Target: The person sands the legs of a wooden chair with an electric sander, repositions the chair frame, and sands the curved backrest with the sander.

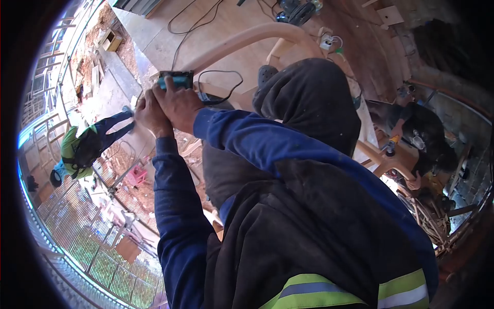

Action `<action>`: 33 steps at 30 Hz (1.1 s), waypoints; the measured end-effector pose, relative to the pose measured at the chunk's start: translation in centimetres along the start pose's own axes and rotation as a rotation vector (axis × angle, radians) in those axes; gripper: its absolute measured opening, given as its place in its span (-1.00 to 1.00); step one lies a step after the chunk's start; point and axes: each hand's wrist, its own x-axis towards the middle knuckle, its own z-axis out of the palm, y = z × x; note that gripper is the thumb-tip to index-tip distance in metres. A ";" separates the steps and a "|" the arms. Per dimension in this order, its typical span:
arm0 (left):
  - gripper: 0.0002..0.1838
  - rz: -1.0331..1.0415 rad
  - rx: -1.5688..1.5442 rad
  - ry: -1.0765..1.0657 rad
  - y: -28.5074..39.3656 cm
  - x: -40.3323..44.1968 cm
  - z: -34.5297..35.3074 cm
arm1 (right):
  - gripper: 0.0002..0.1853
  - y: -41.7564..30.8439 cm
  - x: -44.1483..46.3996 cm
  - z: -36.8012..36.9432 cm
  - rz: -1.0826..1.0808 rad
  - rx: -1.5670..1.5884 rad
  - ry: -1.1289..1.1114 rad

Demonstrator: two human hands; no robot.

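My right hand is closed over a teal electric sander with a flat dark base, one finger lying along its body. Close beside it, my left hand is closed at the sander's near left side; its fingertips are partly hidden. A curved, smooth wooden chair part runs from the sander up and to the right. A black power cord loops just right of the sander. My dark-clothed knee rises between the right sleeve and the wood.
At the left, a person in a green and dark top bends over. Another person at the right holds a yellow power tool against a wooden frame. A pink stool and wood scraps stand on the dusty floor. Cables cross the boards.
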 end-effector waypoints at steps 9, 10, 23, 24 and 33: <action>-0.54 0.065 0.159 0.003 7.2 -0.6 18.6 | -0.37 14.3 1.8 -13.2 -0.005 -0.092 0.042; -0.53 0.061 0.133 -0.020 8.3 -1.0 20.6 | -0.35 16.1 1.9 -14.5 -0.016 -0.110 0.050; -0.63 0.750 0.165 -0.919 9.5 -10.6 30.3 | -0.25 23.9 -10.4 -21.5 0.096 -0.132 0.260; -0.62 1.082 0.289 -0.881 9.6 -11.9 29.7 | -0.22 24.0 -12.1 -21.5 0.115 -0.178 0.269; -0.24 0.464 0.278 -1.171 11.3 -16.7 24.2 | -0.18 22.3 -14.3 -20.5 0.225 -0.212 0.147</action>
